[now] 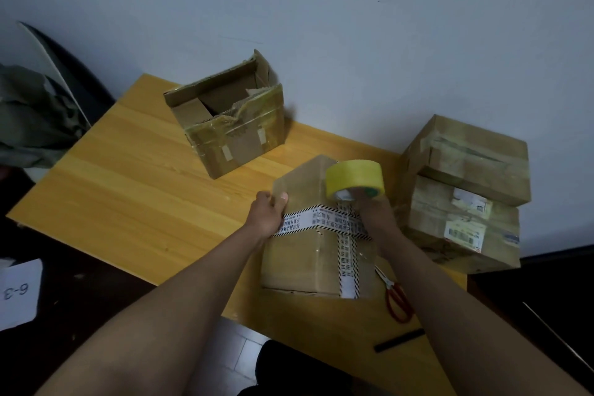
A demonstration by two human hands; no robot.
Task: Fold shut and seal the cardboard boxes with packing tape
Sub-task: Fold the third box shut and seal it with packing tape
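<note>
Both hands on a closed brown cardboard box [305, 254] at the near right of the yellow wooden table [128, 186].
The left hand [268, 214] grips the box's left top edge, thumb on top; the right hand [374, 212] holds a yellow packing tape roll [355, 178] upright on the box's far top, its open core facing the camera.

A pale grey-blue wall [385, 26] with dark scuff marks fills the upper frame. A yellow wooden table [128, 196] stands against it at centre. Dark tiled floor [231, 354] shows below, dim. A dark chair [80, 80] sits at left.
</note>
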